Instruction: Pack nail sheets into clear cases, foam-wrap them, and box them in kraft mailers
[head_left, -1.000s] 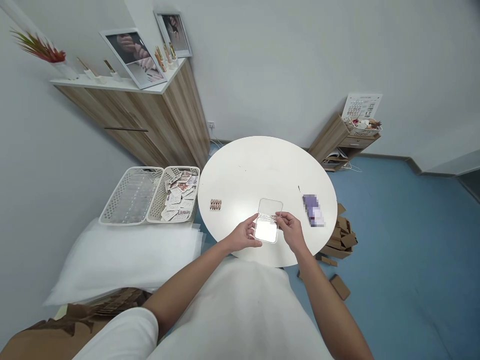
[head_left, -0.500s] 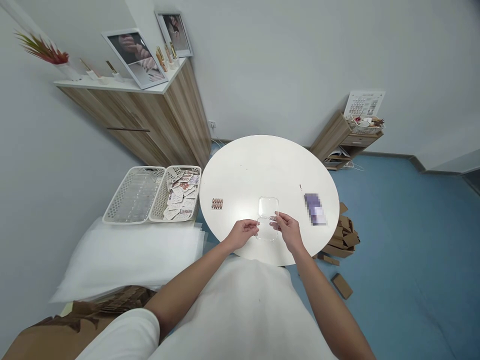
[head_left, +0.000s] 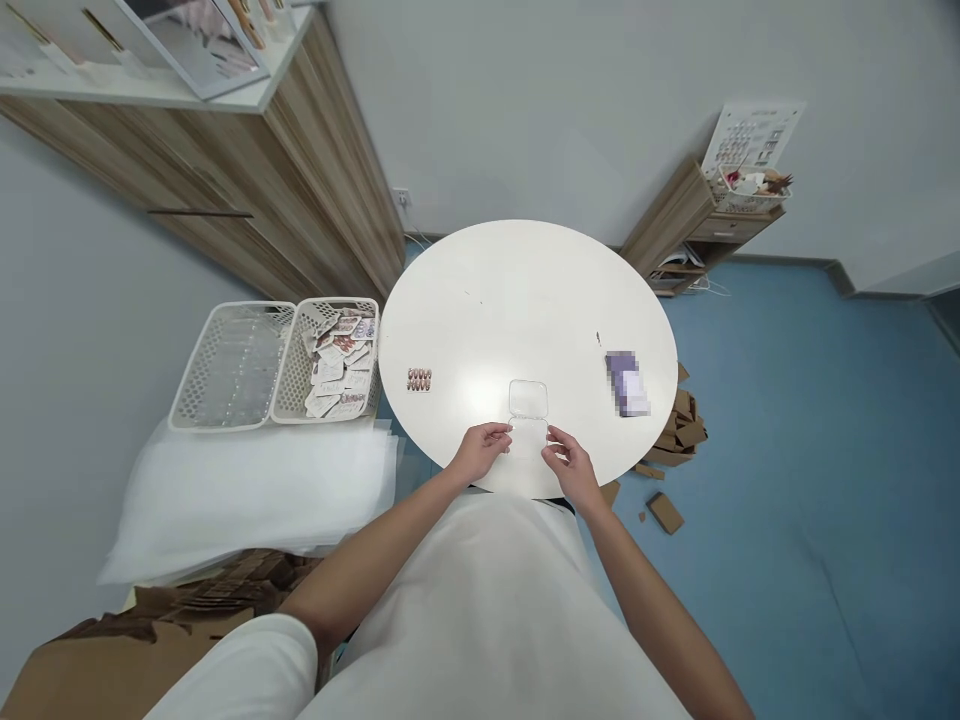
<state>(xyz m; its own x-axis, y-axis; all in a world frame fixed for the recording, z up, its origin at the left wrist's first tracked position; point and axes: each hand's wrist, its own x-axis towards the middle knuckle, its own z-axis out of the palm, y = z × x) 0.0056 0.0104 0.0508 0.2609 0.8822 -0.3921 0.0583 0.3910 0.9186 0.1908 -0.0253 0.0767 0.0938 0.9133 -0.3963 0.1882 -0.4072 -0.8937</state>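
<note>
A clear plastic case (head_left: 529,399) lies unfolded near the front of the round white table (head_left: 525,290), lid side away from me. My left hand (head_left: 484,450) grips the left edge of its near half, and my right hand (head_left: 568,463) has its fingers on the right edge. To the left on the table lies a small card of reddish-brown press-on nails (head_left: 419,380). A blurred purple and white item (head_left: 628,384) is on the right side, with a tiny dark object (head_left: 598,338) just beyond it.
Left of the table, one white basket (head_left: 232,365) holds clear cases and another (head_left: 326,360) holds nail cards. White sheets (head_left: 255,480) lie below them. A wooden cabinet (head_left: 330,150) stands back left; cardboard pieces (head_left: 679,430) lie on the floor at right.
The view has tilted downward and shifted. My right hand has moved from the case's middle hinge area to the right edge of its near half. The case now sits more squarely between both hands.
</note>
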